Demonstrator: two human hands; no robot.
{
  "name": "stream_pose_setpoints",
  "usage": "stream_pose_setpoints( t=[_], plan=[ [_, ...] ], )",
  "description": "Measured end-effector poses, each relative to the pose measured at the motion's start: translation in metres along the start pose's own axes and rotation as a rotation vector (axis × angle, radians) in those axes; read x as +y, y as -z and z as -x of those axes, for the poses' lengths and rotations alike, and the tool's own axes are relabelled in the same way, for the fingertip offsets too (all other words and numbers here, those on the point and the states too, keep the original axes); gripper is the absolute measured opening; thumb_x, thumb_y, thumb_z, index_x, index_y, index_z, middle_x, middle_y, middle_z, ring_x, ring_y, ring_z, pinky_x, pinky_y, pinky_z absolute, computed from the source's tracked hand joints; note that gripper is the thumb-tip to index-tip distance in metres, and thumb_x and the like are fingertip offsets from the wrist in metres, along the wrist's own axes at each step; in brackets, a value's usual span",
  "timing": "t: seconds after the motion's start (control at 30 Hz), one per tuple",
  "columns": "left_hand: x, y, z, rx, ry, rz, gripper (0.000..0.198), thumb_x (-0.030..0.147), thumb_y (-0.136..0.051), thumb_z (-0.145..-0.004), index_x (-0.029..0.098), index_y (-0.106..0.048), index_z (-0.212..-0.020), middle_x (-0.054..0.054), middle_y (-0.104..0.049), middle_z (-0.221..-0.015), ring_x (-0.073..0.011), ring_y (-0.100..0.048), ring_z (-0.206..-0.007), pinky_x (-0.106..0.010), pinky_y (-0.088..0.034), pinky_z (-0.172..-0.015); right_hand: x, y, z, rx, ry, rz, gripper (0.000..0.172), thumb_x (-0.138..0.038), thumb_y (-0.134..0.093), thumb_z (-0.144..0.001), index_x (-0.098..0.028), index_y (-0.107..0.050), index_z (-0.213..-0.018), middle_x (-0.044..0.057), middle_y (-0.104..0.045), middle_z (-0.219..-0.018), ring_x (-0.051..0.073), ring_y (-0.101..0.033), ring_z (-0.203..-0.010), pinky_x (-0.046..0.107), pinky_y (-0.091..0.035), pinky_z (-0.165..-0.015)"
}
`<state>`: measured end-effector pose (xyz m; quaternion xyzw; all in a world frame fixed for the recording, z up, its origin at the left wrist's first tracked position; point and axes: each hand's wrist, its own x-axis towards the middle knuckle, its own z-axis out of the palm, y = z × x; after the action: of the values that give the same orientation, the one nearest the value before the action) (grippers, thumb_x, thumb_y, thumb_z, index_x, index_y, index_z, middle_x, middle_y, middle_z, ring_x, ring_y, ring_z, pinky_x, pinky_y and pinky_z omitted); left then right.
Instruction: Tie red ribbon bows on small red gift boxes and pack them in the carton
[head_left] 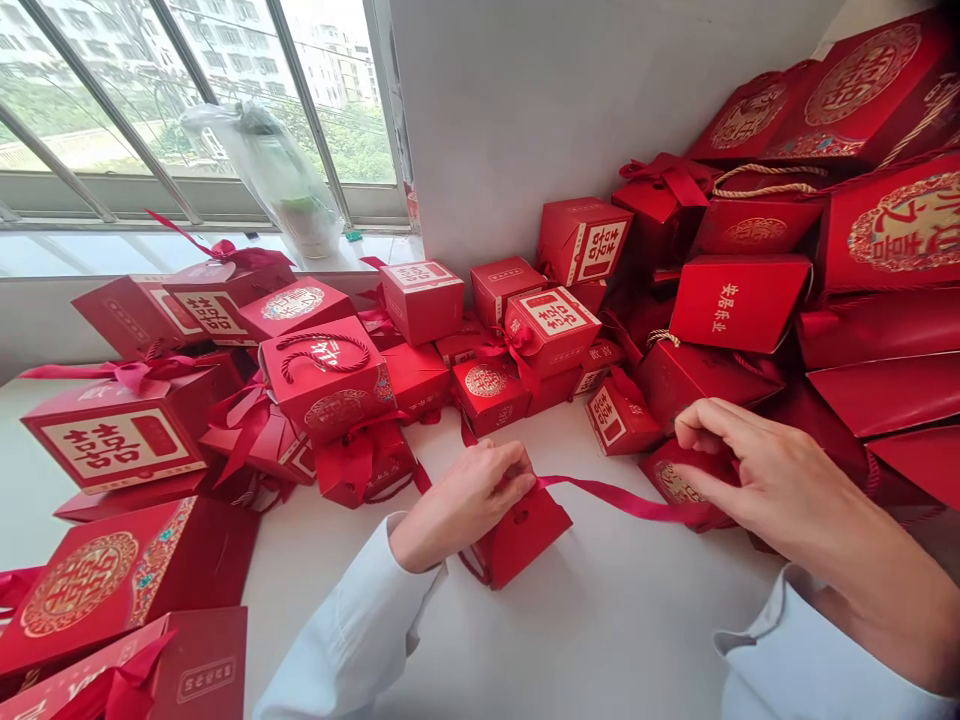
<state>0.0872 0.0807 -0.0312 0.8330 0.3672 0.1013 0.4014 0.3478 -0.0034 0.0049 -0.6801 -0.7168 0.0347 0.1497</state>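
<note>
A small red gift box (517, 540) lies on the white table (600, 630) in front of me. My left hand (469, 500) is closed on its top, pinching the red ribbon where it leaves the box. The ribbon (615, 497) runs taut to the right. My right hand (765, 470) is closed on the ribbon's far end, thumb and fingers curled, just above another small red box (682, 480). Both arms wear white sleeves.
Many red gift boxes and bags with gold and white characters are piled along the back and both sides, such as a large box (120, 440) at left and tall bags (885, 230) at right. A plastic-wrapped object (285, 180) stands on the window sill.
</note>
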Motion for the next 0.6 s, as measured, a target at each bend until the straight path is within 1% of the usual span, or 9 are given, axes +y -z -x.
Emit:
stream_pose_setpoints(
  t=[0.03, 0.1, 0.13, 0.2, 0.3, 0.37, 0.4, 0.5, 0.6],
  plan=[
    [0.0, 0.0, 0.0, 0.001, -0.004, 0.012, 0.02, 0.026, -0.038, -0.092, 0.02, -0.045, -0.075, 0.003, -0.056, -0.074, -0.0134, -0.046, -0.073, -0.025, -0.034, -0.066, -0.001, 0.002, 0.004, -0.047, 0.026, -0.041, 0.013, -0.021, -0.056, -0.076, -0.024, -0.049, -0.086, 0.0, -0.058, -0.086, 0.017, -0.055, -0.07, 0.026, -0.041, -0.061],
    [0.0, 0.001, 0.0, 0.0, -0.011, 0.039, 0.016, 0.026, -0.041, -0.092, 0.02, -0.047, -0.078, 0.003, -0.057, -0.077, -0.0128, -0.048, -0.073, -0.024, -0.035, -0.066, -0.005, 0.005, 0.007, -0.147, 0.108, -0.133, 0.022, -0.027, -0.063, -0.077, -0.026, -0.054, -0.097, 0.002, -0.06, -0.1, 0.02, -0.058, -0.086, 0.028, -0.045, -0.072],
    [0.0, 0.001, 0.0, -0.004, -0.014, 0.054, 0.014, 0.025, -0.043, -0.091, 0.019, -0.048, -0.08, 0.003, -0.058, -0.078, -0.0124, -0.049, -0.073, -0.024, -0.035, -0.066, -0.009, 0.005, 0.005, -0.183, 0.152, -0.185, 0.025, -0.03, -0.064, -0.077, -0.026, -0.056, -0.101, 0.003, -0.06, -0.104, 0.021, -0.058, -0.092, 0.029, -0.045, -0.077],
    [0.0, 0.001, 0.0, -0.015, -0.025, 0.092, 0.007, 0.023, -0.046, -0.089, 0.019, -0.05, -0.085, 0.003, -0.058, -0.08, -0.0114, -0.05, -0.072, -0.023, -0.036, -0.065, -0.02, 0.0, -0.005, -0.217, 0.213, -0.299, 0.025, -0.034, -0.064, -0.081, -0.026, -0.058, -0.104, 0.003, -0.061, -0.106, 0.021, -0.058, -0.096, 0.029, -0.044, -0.082],
    [0.001, 0.001, 0.0, -0.034, -0.052, 0.151, 0.004, 0.021, -0.049, -0.088, 0.019, -0.051, -0.091, 0.003, -0.059, -0.079, -0.0106, -0.052, -0.071, -0.022, -0.038, -0.065, -0.038, -0.019, -0.029, -0.279, 0.256, -0.496, 0.02, -0.039, -0.055, -0.089, -0.023, -0.062, -0.098, 0.002, -0.063, -0.1, 0.018, -0.058, -0.092, 0.026, -0.043, -0.08],
    [0.002, 0.001, -0.001, -0.021, -0.064, 0.166, 0.004, 0.02, -0.051, -0.087, 0.019, -0.051, -0.09, 0.003, -0.06, -0.08, -0.0104, -0.052, -0.072, -0.022, -0.038, -0.065, -0.045, -0.036, -0.045, -0.348, 0.258, -0.58, 0.027, -0.042, -0.046, -0.094, -0.021, -0.063, -0.09, 0.001, -0.063, -0.091, 0.015, -0.056, -0.083, 0.025, -0.041, -0.074],
    [0.002, 0.002, -0.001, -0.009, -0.069, 0.17, 0.004, 0.021, -0.052, -0.086, 0.019, -0.051, -0.089, 0.003, -0.06, -0.081, -0.0105, -0.053, -0.072, -0.021, -0.039, -0.065, -0.048, -0.044, -0.051, -0.389, 0.263, -0.597, 0.031, -0.043, -0.044, -0.094, -0.02, -0.062, -0.084, 0.0, -0.061, -0.083, 0.014, -0.054, -0.076, 0.024, -0.04, -0.069],
    [0.002, 0.002, -0.001, 0.012, -0.082, 0.203, 0.004, 0.022, -0.051, -0.087, 0.019, -0.049, -0.087, 0.002, -0.062, -0.085, -0.011, -0.055, -0.076, -0.021, -0.04, -0.066, -0.048, -0.065, -0.06, -0.509, 0.294, -0.67, 0.035, -0.046, -0.048, -0.091, -0.018, -0.054, -0.071, -0.003, -0.049, -0.068, 0.011, -0.045, -0.063, 0.023, -0.033, -0.058],
    [0.001, 0.002, 0.001, 0.001, -0.096, 0.218, 0.003, 0.017, -0.047, -0.087, 0.02, -0.047, -0.086, 0.001, -0.063, -0.088, -0.0113, -0.057, -0.078, -0.022, -0.042, -0.069, -0.047, -0.074, -0.061, -0.612, 0.25, -0.768, 0.034, -0.043, -0.055, -0.086, -0.018, -0.048, -0.065, -0.005, -0.04, -0.063, 0.009, -0.036, -0.057, 0.023, -0.027, -0.053]
  ],
)
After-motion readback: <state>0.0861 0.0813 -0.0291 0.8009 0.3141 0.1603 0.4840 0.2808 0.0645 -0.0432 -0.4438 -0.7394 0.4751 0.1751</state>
